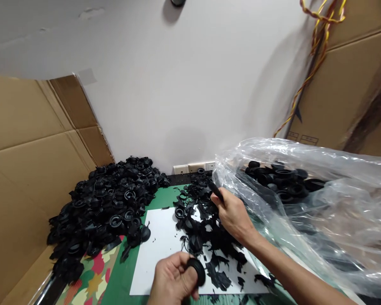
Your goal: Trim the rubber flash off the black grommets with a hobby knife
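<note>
Jutting partway out of pinching L hand [169,279]: blk round pc [200,270].

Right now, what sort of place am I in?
Probably a workshop corner: a heap of black parts, a clear plastic bag holding more, and cardboard on both sides.

indoor light, its source out of view, falls fairly evenly. just beyond the fingers of the left hand [171,279], the white sheet [160,241] is brightest; farther beyond them, the pale wall [190,84] carries soft, blurry-edged shadows. right of the right hand's [233,214] fingers, the clear bag [320,154] throws white glare. left of both hands' fingers, the black parts [114,199] sink into darkness, losing detail. far right of the fingers, the cardboard [352,80] dims and leans with wide-angle stretch.
</note>
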A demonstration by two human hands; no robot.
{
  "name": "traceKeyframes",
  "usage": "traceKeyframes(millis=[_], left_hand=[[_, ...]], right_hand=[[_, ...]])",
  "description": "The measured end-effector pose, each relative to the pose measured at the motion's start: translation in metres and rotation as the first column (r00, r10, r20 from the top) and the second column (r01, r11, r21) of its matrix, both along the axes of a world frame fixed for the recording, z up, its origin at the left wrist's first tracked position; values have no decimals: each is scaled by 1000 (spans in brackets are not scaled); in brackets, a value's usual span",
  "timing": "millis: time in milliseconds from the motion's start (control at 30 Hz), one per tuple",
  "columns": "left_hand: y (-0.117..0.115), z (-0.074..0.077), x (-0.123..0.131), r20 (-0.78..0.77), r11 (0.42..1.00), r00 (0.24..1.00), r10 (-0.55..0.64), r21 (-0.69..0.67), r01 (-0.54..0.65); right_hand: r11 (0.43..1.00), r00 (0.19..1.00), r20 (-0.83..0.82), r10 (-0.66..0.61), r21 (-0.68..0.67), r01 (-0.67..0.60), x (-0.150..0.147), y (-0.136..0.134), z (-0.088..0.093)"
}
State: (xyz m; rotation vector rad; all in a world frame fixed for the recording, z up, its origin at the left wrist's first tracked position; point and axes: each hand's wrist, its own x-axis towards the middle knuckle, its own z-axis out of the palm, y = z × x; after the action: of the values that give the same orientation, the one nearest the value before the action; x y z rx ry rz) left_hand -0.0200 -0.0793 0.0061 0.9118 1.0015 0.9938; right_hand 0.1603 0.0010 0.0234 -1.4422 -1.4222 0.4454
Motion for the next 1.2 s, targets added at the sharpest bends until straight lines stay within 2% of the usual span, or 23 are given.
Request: traceKeyframes(millis=[100,200,267,367,433,500,600,667,767,867,967,1033,1100,1200], left_hand=[[7,7,-8,92,997,992,83,5,-83],[9,11,-11,125,993,986,112,17,-115],[8,11,-10,123,990,983,134,15,-137],[6,8,-8,115,986,979,167,6,-169],[6,6,-7,117,985,978,171,11,-174],[7,5,-6,128,986,979,161,29,-166],[8,7,-3,140,985,980,140,81,-152],[7,7,-1,134,983,982,135,108,-150],[6,6,4,131,984,984,124,114,-139],[5,4,5,147,987,979,143,47,-151],[8,3,1,206,979,958,199,-82,-185],[10,4,-3,255,974,943,215,-125,-189],[11,4,-6,285,976,937,203,-133,-171],[13,5,-6,324,985,933,156,-119,-123]], right_hand=[[996,996,19,83,12,-83,7,-8,6],[987,988,12,157,19,-157,4,-25,11],[987,987,-37,159,2,-159,0,-36,12],[970,963,-189,194,-113,-217,-8,-52,12],[925,918,-303,257,-198,-324,-16,-60,10],[878,856,-419,303,-228,-422,-26,-67,7],[823,715,-612,337,-177,-539,-41,-73,3],[815,655,-676,339,-137,-563,-49,-74,0],[846,685,-668,290,-156,-510,-56,-75,-4],[876,787,-550,279,-190,-443,-53,-73,-7],[957,927,-342,154,-183,-226,-37,-69,-7],[977,952,-304,26,-192,-88,-22,-66,-6],[976,948,-317,3,-206,-72,-11,-64,-5],[957,937,-337,95,-230,-179,-7,-64,-3]])
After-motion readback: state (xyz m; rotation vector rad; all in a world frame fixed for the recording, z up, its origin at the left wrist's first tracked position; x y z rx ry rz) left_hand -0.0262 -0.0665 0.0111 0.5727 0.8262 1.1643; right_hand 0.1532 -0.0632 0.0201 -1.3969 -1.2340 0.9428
